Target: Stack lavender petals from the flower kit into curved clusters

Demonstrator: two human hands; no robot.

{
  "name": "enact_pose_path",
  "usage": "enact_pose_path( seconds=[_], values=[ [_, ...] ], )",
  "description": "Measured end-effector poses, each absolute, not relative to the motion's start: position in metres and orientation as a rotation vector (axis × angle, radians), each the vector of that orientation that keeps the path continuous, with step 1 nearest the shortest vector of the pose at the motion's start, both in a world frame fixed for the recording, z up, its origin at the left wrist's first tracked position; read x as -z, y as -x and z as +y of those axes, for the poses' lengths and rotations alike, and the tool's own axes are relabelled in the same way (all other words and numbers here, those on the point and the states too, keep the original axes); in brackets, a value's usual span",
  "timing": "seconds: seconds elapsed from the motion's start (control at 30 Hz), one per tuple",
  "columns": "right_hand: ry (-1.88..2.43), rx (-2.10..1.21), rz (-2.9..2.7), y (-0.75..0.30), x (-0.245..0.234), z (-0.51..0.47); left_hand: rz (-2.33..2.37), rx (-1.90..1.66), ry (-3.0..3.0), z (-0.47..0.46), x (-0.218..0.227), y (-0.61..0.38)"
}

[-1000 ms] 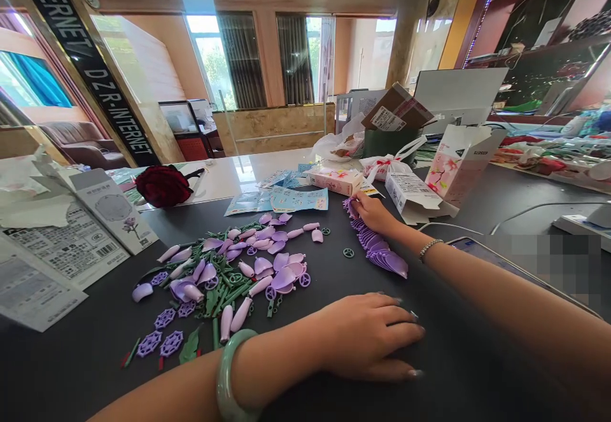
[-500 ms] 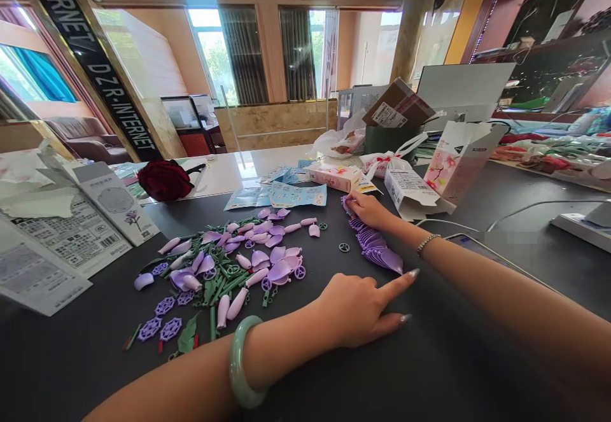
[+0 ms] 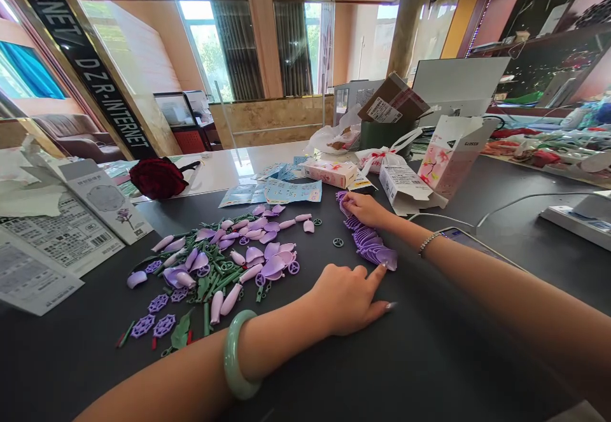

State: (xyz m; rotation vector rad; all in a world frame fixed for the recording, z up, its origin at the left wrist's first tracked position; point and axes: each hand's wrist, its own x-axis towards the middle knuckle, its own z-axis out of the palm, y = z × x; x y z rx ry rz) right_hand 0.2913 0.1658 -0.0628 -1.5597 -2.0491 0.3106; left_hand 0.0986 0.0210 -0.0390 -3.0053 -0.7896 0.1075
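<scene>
Looking down at a dark desktop [image 3: 429,358] with a flower building kit spread all over it, and the row of overlapping lilac plastic petals [image 3: 368,244] sits right of center, between the two hands. The right hand [image 3: 365,210] has its fingers curled down, pinching the row's top end. The left hand [image 3: 344,301], wearing a pale green jade bangle [image 3: 233,355], lies open and flat on the desk below, with its index finger stretched out just beside the row's lower end. A small green wheel piece [image 3: 338,242] sits left of the row.

Further left there's a big loose pile of lilac petals and green stems [image 3: 224,269], with purple web-shaped pieces [image 3: 157,303] and a green leaf [image 3: 180,338] at its lower edge. Printed instruction sheets [image 3: 62,237] are at the left edge, a dark red rose [image 3: 157,178] is above them, and a pink floral box [image 3: 451,154] stands upper right.
</scene>
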Motion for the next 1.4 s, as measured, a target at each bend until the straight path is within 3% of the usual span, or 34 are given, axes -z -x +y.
enact_pose_path(
  seconds=[1.4],
  values=[
    [1.746,-0.321,-2.02,-0.283,0.05,0.114,-0.646,-0.061,3.02,0.022,0.041,-0.092]
  ],
)
